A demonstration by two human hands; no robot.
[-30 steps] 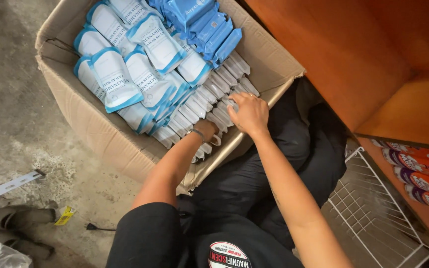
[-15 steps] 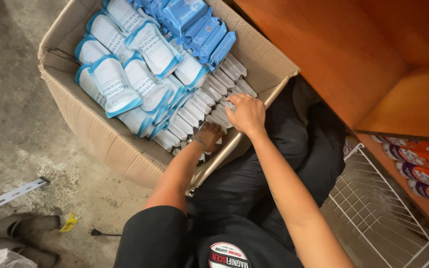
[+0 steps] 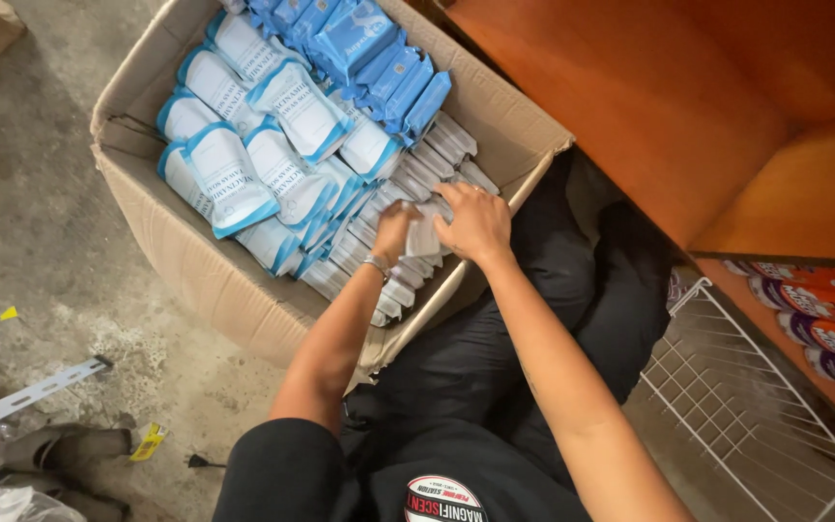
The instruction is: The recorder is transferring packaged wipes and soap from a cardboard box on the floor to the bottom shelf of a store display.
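Risk of pulling up several slim white packets (image 3: pixel 408 246) at once, or spilling them over the sagging near flap of the cardboard box (image 3: pixel 195 280), since that row is wedged tight against the box's near right wall beside the bigger white-and-blue pouches (image 3: pixel 244 174) and the blue packs (image 3: pixel 369 48) at the far end. Both arms reaching forward and down into the box from above the dark-trousered lap, elbows bent, wrists close together. Left hand (image 3: pixel 396 232), with a wrist bracelet, curled and pinching one packet in the row; right hand (image 3: pixel 475 224) palm-down, fingers bent, pressing on the neighbouring packets just beside it.
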